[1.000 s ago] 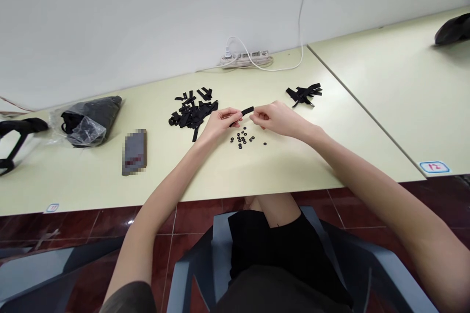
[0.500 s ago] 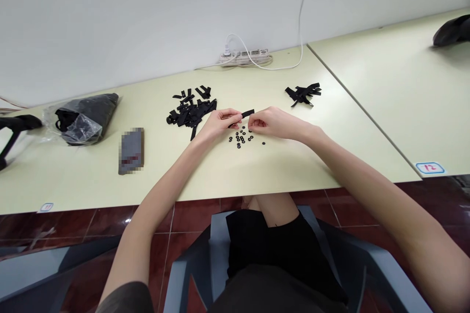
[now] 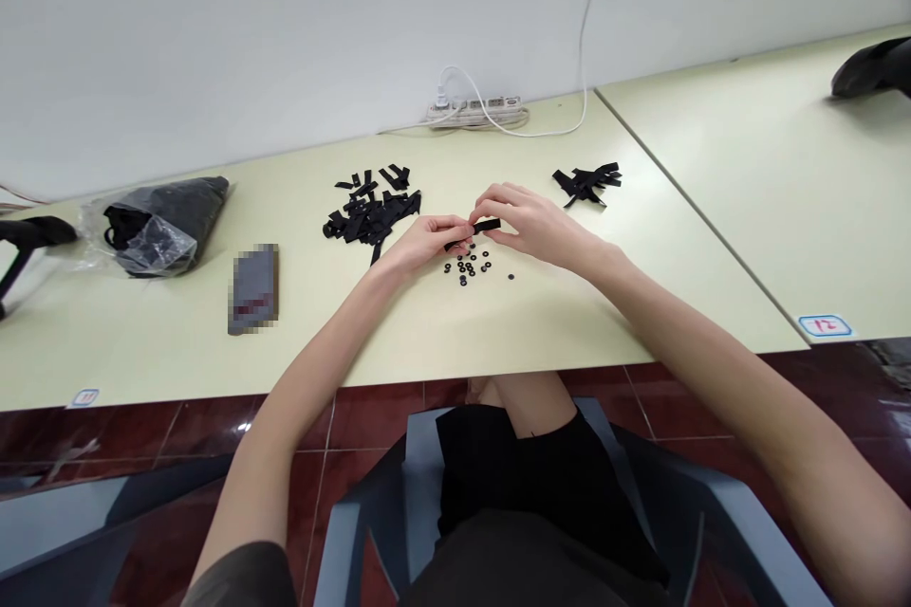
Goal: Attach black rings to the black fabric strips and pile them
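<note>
In the head view, the left hand pinches a black strip between its fingers, just beyond the loose black rings on the bench. The right hand arches over the strip's far end, its thumb and forefinger parted; whether they grip it, I cannot tell. The strip looks narrow and soft, so a slack pinch could let it twist or slip. A low-swinging finger could scatter the rings, which look light.
</note>
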`<state>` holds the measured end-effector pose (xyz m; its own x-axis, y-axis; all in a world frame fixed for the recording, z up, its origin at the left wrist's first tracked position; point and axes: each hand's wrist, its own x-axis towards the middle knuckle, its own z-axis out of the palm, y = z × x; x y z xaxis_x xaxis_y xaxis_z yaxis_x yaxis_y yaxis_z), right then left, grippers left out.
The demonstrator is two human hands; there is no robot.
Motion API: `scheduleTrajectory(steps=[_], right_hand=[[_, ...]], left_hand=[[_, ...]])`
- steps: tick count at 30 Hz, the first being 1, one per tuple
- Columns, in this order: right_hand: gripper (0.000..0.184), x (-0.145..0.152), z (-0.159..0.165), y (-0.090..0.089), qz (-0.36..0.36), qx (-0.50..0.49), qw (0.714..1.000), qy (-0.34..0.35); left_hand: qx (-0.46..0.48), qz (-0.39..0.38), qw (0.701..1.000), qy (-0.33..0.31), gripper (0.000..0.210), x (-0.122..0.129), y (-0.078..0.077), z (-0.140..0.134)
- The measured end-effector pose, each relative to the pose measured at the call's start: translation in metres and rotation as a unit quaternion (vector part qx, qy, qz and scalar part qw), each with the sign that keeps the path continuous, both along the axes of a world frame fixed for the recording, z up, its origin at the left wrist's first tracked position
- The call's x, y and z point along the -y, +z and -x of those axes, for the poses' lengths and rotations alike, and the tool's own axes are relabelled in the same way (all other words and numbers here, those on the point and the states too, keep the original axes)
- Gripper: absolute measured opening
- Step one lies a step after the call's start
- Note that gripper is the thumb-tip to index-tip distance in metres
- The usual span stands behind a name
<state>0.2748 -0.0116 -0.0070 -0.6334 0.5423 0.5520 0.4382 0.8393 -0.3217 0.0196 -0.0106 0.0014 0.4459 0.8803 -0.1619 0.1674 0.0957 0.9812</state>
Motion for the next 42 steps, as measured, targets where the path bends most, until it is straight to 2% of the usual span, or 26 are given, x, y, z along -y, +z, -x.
scheduleTrajectory(steps=[7, 14, 23, 32, 36, 42], right_hand=[[0.023, 0.001, 0.000, 0.002, 0.002, -0.009, 1.000, -0.005], [0.030, 0.001, -0.003, 0.005, 0.014, 0.045, 0.999, 0.006], [0.025, 0.002, -0.005, 0.005, 0.053, 0.109, 0.992, 0.013], [0.016, 0.009, 0.001, 0.010, 0.105, 0.025, 0.994, -0.004], [0.012, 0.010, 0.002, 0.010, 0.116, -0.016, 0.993, 0.022], [0.018, 0.002, -0.002, 0.006, 0.131, -0.047, 0.989, 0.044]], left_hand=[[0.003, 0.009, 1.000, -0.004, 0.027, -0.003, -0.003, 0.003], [-0.043, -0.010, 0.999, -0.019, 0.025, -0.006, -0.003, 0.007], [-0.075, -0.009, 0.997, -0.013, 0.018, -0.004, 0.003, 0.006], [-0.047, -0.066, 0.997, -0.008, 0.027, -0.003, 0.002, 0.005], [-0.017, -0.070, 0.997, -0.014, 0.036, -0.002, 0.000, 0.004], [-0.002, -0.060, 0.998, 0.012, 0.042, -0.002, -0.001, 0.004]])
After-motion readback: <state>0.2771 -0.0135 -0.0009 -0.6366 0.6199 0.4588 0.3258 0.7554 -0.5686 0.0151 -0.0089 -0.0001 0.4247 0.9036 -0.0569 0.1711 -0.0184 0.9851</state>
